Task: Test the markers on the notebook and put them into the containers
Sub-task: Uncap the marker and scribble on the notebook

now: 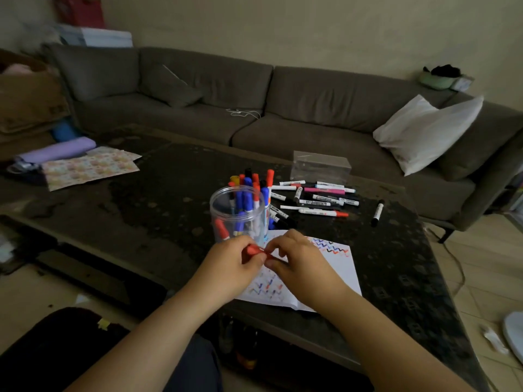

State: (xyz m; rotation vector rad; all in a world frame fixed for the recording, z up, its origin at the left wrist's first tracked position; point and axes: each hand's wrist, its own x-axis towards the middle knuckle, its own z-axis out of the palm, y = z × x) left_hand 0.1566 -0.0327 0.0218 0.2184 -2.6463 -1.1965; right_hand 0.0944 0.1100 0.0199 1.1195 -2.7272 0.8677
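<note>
Red plastic shows between the two hands: the left hand grips a red marker cap, its fingers curled round it, while the right hand pinches the marker's body, of which almost nothing can be seen (the fingers cover it). Both hands hover just above the open notebook, whose white page carries rows of red, blue and black zigzag lines. The notebook lies near the front edge of the dark table.

Just behind the left hand stands a clear round jar holding markers with red and blue caps, and right behind it a second bunch of upright markers rises, its holder mostly hidden. To the right of these, a loose pile of markers lies flat on the table, with a single black marker set apart farther right. A clear rectangular box sits behind the pile. A grey sofa runs along the far side.
</note>
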